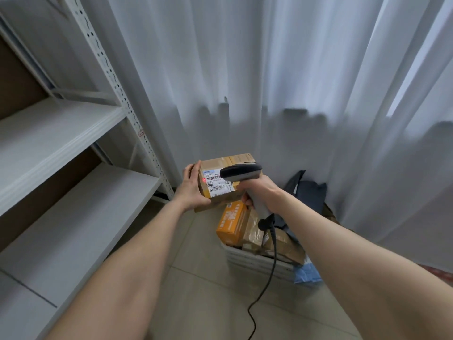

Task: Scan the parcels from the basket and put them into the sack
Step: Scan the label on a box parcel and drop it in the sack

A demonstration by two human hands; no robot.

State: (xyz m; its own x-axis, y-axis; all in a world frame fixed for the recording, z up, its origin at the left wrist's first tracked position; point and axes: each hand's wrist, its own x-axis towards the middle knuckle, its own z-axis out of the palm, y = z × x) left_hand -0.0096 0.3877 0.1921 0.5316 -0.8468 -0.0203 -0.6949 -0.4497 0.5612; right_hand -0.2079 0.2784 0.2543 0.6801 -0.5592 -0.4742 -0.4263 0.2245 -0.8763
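Note:
My left hand [193, 190] grips a brown cardboard parcel [228, 161] by its left end and holds it up above the basket. A white shipping label [217, 184] faces me, with a red scanner dot at its left edge. My right hand [257, 192] grips the handle of a grey barcode scanner [241, 174], whose dark head points at the label. Its black cable [267, 278] hangs down to the floor. Below stands a white basket [259, 265] holding an orange box [231, 223] and several brown parcels. A dark sack [308, 192] lies behind the basket, partly hidden by my right arm.
White metal shelving [73, 148] fills the left side, its corner post near the parcel. Pale curtains [269, 82] hang behind everything. A blue plastic bag [307, 274] lies by the basket's right corner. Beige floor tiles [196, 290] spread in front.

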